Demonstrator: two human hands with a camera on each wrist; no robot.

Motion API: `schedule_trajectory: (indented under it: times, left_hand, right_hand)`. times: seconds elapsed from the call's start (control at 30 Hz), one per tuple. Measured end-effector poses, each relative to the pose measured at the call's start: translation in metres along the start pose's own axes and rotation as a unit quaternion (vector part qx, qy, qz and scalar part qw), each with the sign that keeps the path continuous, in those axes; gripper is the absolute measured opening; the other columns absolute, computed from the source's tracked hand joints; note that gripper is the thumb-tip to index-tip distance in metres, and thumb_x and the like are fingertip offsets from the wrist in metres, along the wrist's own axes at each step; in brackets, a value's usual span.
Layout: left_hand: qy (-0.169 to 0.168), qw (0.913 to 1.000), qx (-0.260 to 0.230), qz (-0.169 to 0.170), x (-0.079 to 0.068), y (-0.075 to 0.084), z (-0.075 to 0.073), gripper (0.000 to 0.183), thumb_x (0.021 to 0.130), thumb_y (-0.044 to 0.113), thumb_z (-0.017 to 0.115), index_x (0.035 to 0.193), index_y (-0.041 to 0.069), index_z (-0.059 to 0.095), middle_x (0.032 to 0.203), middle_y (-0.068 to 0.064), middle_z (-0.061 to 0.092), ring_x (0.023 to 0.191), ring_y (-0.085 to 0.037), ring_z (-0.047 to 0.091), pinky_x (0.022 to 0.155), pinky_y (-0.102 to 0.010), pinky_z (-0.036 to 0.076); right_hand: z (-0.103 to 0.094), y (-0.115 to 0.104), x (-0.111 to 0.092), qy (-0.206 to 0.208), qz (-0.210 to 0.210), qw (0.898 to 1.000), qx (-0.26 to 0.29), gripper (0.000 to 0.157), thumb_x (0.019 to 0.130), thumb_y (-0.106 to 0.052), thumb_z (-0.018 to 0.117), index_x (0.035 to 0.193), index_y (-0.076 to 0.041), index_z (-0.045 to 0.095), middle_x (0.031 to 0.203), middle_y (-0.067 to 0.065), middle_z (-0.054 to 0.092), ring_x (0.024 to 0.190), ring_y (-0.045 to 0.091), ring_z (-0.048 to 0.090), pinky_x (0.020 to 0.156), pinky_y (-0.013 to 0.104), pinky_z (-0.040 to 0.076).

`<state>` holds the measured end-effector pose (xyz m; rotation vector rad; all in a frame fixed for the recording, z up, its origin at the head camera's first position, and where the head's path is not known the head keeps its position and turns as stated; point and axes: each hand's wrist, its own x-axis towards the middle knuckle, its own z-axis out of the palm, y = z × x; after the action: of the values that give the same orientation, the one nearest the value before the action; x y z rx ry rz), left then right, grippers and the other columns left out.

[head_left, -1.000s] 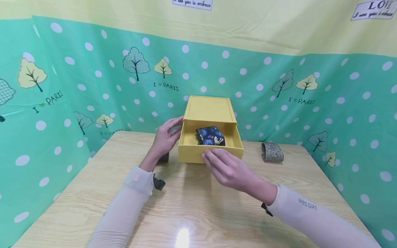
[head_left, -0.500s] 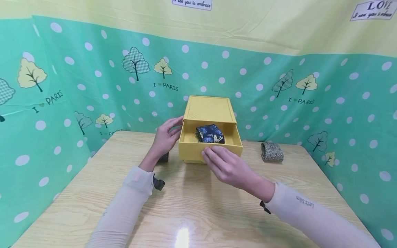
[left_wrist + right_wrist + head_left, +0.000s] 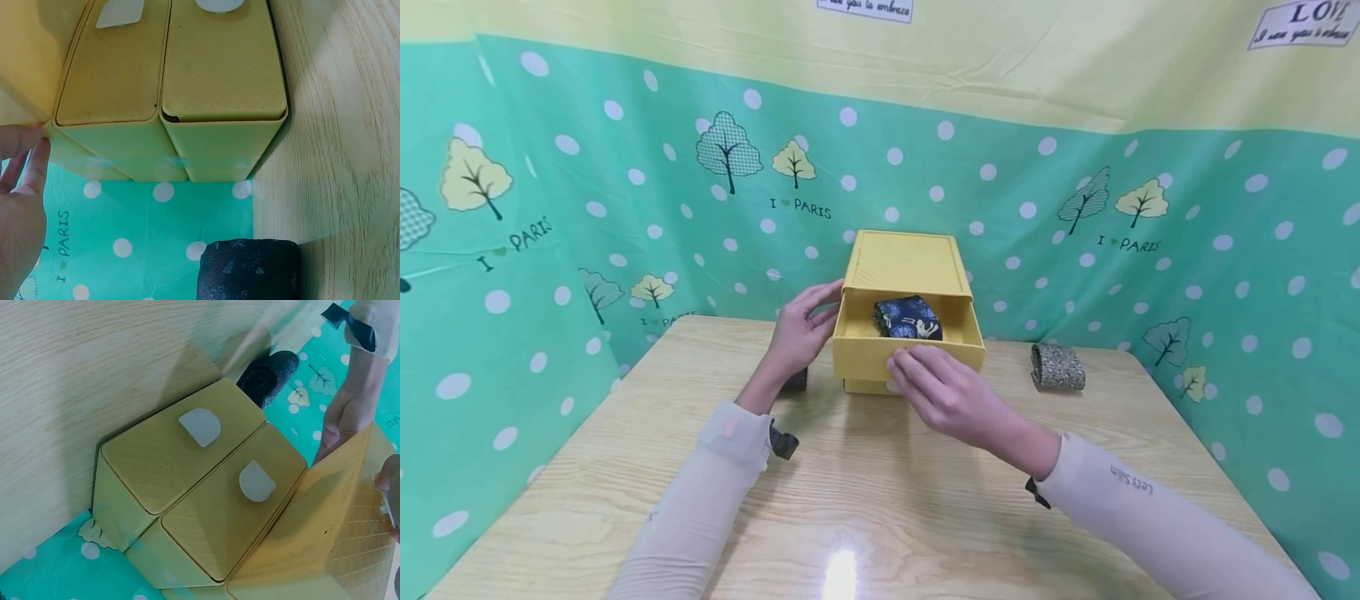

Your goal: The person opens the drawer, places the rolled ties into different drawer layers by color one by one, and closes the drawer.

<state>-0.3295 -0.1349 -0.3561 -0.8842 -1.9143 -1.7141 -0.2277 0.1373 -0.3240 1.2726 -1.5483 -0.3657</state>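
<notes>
A yellow drawer unit (image 3: 910,260) stands at the back of the table, its top drawer (image 3: 859,357) pulled partly out. Inside that drawer lies a folded or rolled navy cloth (image 3: 907,318) with blue and white figures. My right hand (image 3: 951,396) is at the drawer's front; in the right wrist view its fingers (image 3: 389,475) pinch the pale handle (image 3: 389,507). With fingers fairly straight, my left hand (image 3: 802,335) rests against the unit's left side near the top. Both lower drawers, with white handles (image 3: 201,426), are closed.
A dark rolled cloth (image 3: 250,269) sits on the table left of the unit, partly hidden by the left hand in the head view. To the right lies a grey speckled roll (image 3: 1060,367). A green dotted curtain (image 3: 1011,200) hangs behind the wooden table (image 3: 820,492).
The top drawer has slid a little way back into the unit, carrying the navy cloth with it. My right hand has moved slightly forward with the drawer; the left hand stays put.
</notes>
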Motion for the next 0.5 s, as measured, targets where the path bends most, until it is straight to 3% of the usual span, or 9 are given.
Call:
schedule_trajectory:
  times: [0.27, 0.5]
  left_hand:
    - [0.001, 1.0000, 0.006, -0.006, -0.0004, 0.0032, 0.0015, 0.055, 0.090, -0.019, 0.065, 0.142, -0.006, 0.055, 0.139, -0.023, 0.056, 0.127, -0.039, 0.057, 0.109, -0.037, 0.055]
    - [0.002, 0.9999, 0.014, -0.006, -0.0008, 0.0010, 0.0000, 0.055, 0.090, -0.016, 0.066, 0.142, -0.002, 0.056, 0.138, -0.019, 0.058, 0.127, -0.035, 0.058, 0.108, -0.032, 0.055]
  right_hand:
    - [-0.0002, 0.0035, -0.0021, -0.013, 0.003, 1.000, 0.001, 0.028, 0.104, 0.004, 0.049, 0.122, 0.008, 0.070, 0.118, 0.021, 0.070, 0.104, 0.031, 0.066, 0.095, 0.035, 0.063]
    - [-0.0002, 0.0047, -0.0003, -0.021, 0.006, 1.000, 0.004, 0.028, 0.105, 0.003, 0.048, 0.123, 0.007, 0.070, 0.119, 0.020, 0.070, 0.105, 0.031, 0.066, 0.096, 0.035, 0.063]
